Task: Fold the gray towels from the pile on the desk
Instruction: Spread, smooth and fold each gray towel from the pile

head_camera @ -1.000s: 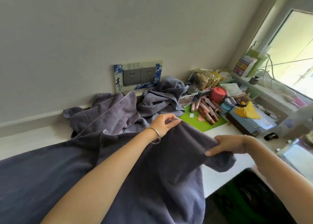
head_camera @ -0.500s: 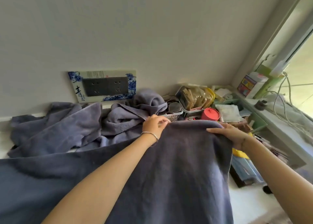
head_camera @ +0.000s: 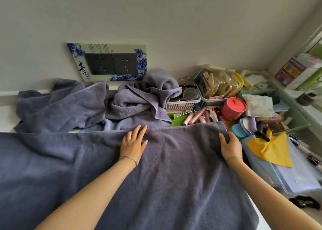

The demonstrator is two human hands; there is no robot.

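A large dark gray towel (head_camera: pixel 174 168) lies spread flat across the desk in front of me, its far edge running left to right. My left hand (head_camera: pixel 133 142) rests flat on it near that far edge, fingers apart. At the towel's far right corner my right hand (head_camera: pixel 230 145) curls its fingers over the edge. Behind the spread towel a pile of crumpled gray towels (head_camera: pixel 97 106) lies against the wall.
A double wall socket with a blue-patterned frame (head_camera: pixel 109 62) sits above the pile. To the right are small baskets (head_camera: pixel 183 104), a red round tin (head_camera: pixel 233 107), pink tubes, a yellow cloth (head_camera: pixel 270 149) on blue folders, and a window ledge with boxes.
The towel, held up by both hands earlier, now lies flat on the desk. My left hand has let go and lies flat; my right hand stays at the corner.
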